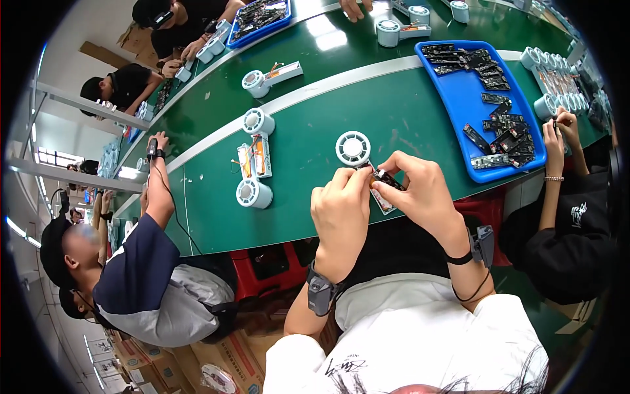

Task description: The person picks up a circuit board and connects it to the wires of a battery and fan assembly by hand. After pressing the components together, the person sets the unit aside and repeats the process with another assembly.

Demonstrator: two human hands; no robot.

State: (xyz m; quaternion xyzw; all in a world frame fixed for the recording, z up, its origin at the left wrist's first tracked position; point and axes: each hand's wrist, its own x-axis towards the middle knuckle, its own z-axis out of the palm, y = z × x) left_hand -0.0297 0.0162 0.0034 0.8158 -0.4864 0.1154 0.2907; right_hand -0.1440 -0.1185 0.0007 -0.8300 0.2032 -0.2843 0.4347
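Note:
Right in front of me, at the table's near edge, is a small handheld fan with a round pale-blue head (pixel 353 148) and a handle holding a battery (pixel 384 202). My right hand (pixel 423 190) pinches a small dark circuit board (pixel 388 177) over that handle. Closed fingers of my left hand (pixel 341 209) meet at the neck of the fan, where thin wires show; exactly what they grip is partly hidden. To the left lie two more open fans (pixel 254 193) (pixel 258 122), end to end, with orange batteries and wires in their handles.
A blue tray (pixel 453 125) of circuit boards stands to the right. Further off are another open fan (pixel 254 83) and a pale divider strip (pixel 341 85). Co-workers sit at both sides and across; the right one's hands (pixel 558 131) are near a row of fans (pixel 558 79).

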